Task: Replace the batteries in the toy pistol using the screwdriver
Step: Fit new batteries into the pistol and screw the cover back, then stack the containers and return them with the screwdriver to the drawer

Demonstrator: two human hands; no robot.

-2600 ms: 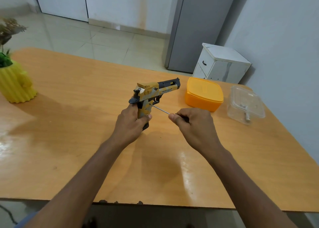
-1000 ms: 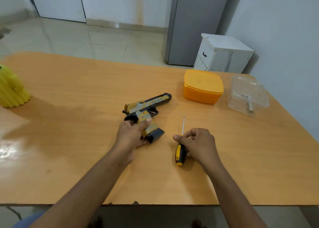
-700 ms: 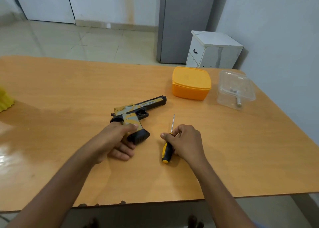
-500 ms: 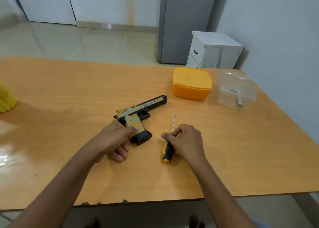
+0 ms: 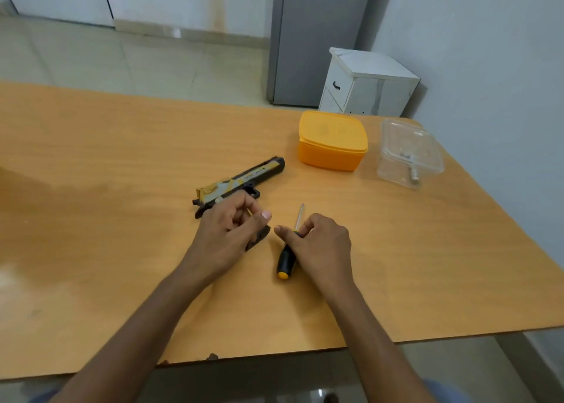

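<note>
table (image 5: 122, 158): glossy wood | orange box (image 5: 332, 141): matt plastic | screwdriver (image 5: 288, 250): metal shaft

Yellow-and-white camouflage toy pistol (image 5: 241, 181) with black trim; black screwdriver (image 5: 287, 257) handle, yellow-capped; orange box (image 5: 332, 141); clear container (image 5: 409, 152); orange-brown wood-grain tabletop (image 5: 122, 158).

Orange wooden table (image 5: 122, 158). Toy pistol (image 5: 244, 178) flat near centre; screwdriver (image 5: 288, 250) at its 4 o'clock; orange lidded box (image 5: 332, 141) at 1 o'clock; clear container (image 5: 409, 154) at 2 o'clock.
</note>
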